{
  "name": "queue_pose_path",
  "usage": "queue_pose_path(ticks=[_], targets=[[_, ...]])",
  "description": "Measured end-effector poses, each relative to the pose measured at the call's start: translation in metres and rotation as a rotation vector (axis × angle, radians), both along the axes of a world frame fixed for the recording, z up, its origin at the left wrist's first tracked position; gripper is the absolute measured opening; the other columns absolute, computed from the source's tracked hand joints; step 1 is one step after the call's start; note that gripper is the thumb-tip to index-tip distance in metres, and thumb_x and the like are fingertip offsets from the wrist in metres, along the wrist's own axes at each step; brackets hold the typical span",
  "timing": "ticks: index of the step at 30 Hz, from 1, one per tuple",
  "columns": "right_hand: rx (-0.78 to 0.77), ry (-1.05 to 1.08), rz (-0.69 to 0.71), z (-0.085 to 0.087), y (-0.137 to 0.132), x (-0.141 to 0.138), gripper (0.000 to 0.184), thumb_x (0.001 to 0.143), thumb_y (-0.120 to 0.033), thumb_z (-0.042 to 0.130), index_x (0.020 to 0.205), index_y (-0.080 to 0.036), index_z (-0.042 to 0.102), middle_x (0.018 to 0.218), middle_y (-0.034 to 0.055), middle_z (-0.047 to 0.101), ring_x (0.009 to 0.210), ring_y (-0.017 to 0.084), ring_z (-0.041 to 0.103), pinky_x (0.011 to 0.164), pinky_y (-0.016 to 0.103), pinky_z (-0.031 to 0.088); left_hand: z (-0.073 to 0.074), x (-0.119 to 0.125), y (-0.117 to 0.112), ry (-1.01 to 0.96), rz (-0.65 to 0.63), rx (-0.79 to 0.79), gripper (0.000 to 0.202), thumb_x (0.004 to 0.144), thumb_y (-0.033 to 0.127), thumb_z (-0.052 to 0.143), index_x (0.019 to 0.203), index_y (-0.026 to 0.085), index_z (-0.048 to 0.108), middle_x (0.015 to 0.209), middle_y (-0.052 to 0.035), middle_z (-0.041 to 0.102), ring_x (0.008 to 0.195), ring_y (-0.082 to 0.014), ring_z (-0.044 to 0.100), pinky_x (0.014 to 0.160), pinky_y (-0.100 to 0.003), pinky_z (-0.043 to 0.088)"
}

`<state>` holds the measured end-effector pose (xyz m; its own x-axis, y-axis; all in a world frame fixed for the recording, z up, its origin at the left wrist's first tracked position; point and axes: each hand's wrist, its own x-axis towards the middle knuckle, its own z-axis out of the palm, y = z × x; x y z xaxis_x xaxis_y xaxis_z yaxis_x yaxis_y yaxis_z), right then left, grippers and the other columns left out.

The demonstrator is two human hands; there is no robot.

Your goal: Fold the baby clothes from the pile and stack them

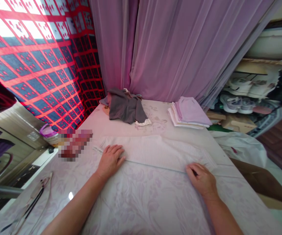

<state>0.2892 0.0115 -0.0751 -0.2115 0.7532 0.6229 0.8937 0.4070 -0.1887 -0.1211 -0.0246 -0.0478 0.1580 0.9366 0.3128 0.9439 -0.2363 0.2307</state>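
Observation:
A white, finely striped garment (153, 151), folded into a long strip, lies across the table; its exact kind is hard to make out. My left hand (112, 160) rests on its left end, fingers stretched out and flat. At the near edge toward the right, my right hand (202, 179) has its fingers curled and pinched on the cloth. Behind the strip stands a stack of folded clothes (191, 112), a lilac piece on top. A crumpled dark grey garment (124, 106) with a pale frilled edge lies at the back left.
The flower-patterned table cover (136, 202) spreads under everything. Cords (39, 192) lie at the near left, and a pixelated reddish item (74, 145) lies at the left edge. Purple curtains (170, 49) hang behind. On the right are shoes on a rack (239, 102) and a cardboard box (265, 182).

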Motion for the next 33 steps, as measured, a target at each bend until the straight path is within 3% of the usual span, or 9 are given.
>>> queue_pose_path(ticks=[7,10,19,24,28,33], targets=[[-0.078,-0.021,-0.071,-0.004,0.002,0.002,0.033,0.084,-0.040,0.045,0.066,-0.024,0.066,0.077,0.0028,0.070,0.071,0.018,0.063,0.062,0.027,0.047,0.009,-0.088,-0.005,0.111,0.045,0.047,0.029,0.078,0.023,0.051,0.103,0.026,0.065,0.122,-0.0056,0.064,0.117,-0.0263,0.054,0.103,-0.049,0.035],[-0.026,-0.040,-0.047,-0.003,0.001,0.001,0.032,0.085,-0.039,0.045,0.066,-0.023,0.066,0.076,0.0033,0.069,0.071,0.018,0.063,0.062,0.027,0.047,0.006,-0.109,-0.004,0.133,0.074,0.060,0.025,0.080,0.024,0.051,0.098,0.027,0.068,0.118,-0.0048,0.066,0.113,-0.0258,0.057,0.099,-0.048,0.038],[0.061,-0.080,0.026,-0.001,0.000,-0.006,0.031,0.087,-0.037,0.047,0.070,-0.022,0.068,0.076,0.0047,0.070,0.072,0.018,0.063,0.069,0.029,0.049,0.005,-0.112,-0.011,0.112,0.048,0.177,0.023,0.088,0.027,0.047,0.092,0.026,0.070,0.104,-0.0034,0.072,0.104,-0.0238,0.061,0.097,-0.045,0.038],[0.041,-0.065,0.024,-0.003,0.002,-0.003,0.031,0.086,-0.038,0.047,0.070,-0.023,0.069,0.077,0.0053,0.070,0.074,0.019,0.063,0.070,0.030,0.050,0.000,-0.110,-0.017,0.117,0.094,0.139,0.022,0.087,0.026,0.047,0.091,0.026,0.069,0.105,-0.0039,0.072,0.103,-0.0240,0.062,0.100,-0.048,0.036],[0.048,-0.043,0.043,-0.001,0.001,-0.005,0.029,0.085,-0.037,0.049,0.070,-0.022,0.069,0.076,0.0049,0.070,0.073,0.019,0.063,0.070,0.030,0.050,-0.001,-0.108,-0.019,0.084,0.096,0.090,0.026,0.082,0.020,0.045,0.095,0.024,0.068,0.110,-0.0056,0.069,0.101,-0.0223,0.062,0.096,-0.044,0.041],[0.003,-0.010,-0.043,0.007,-0.002,-0.011,0.028,0.085,-0.033,0.048,0.071,-0.023,0.070,0.078,0.0057,0.071,0.076,0.019,0.063,0.073,0.030,0.049,0.007,-0.093,-0.010,0.043,0.071,0.137,0.032,0.083,0.022,0.042,0.104,0.024,0.065,0.111,-0.0064,0.069,0.108,-0.0247,0.060,0.099,-0.045,0.041]])
